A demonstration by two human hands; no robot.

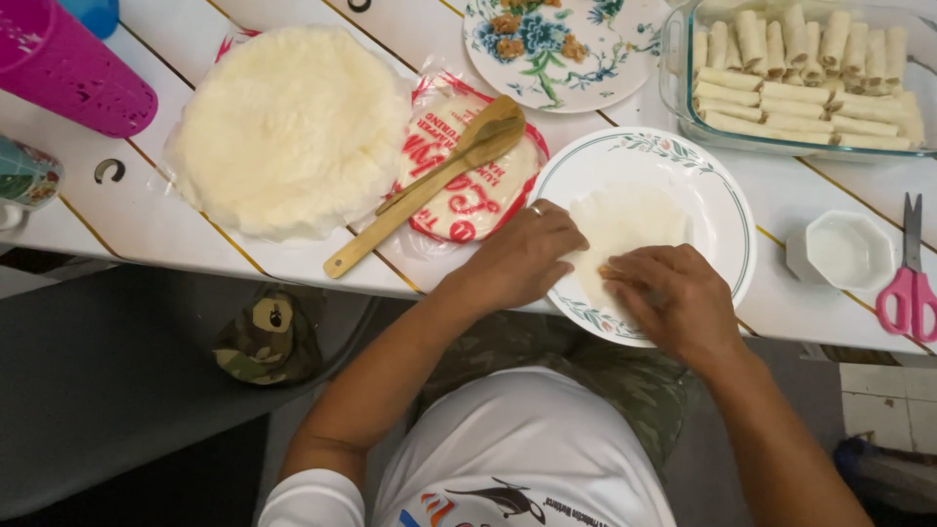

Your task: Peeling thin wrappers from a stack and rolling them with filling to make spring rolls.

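Wrapper [625, 220] sits on the white plate [727, 210], left hand [522, 256] and right hand [673, 298] both pinching its near edge, mid-roll I'd say. Glass dish [678, 59] approx. full of finished rolls [800, 83]; big wrapper stack [288, 127] left to do.

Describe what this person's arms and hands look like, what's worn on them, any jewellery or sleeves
Both forearms are bare. The left hand wears a thin ring on one finger, and a short white sleeve covers that upper arm. The right hand shows no ring, watch or glove; its sleeve is out of view.
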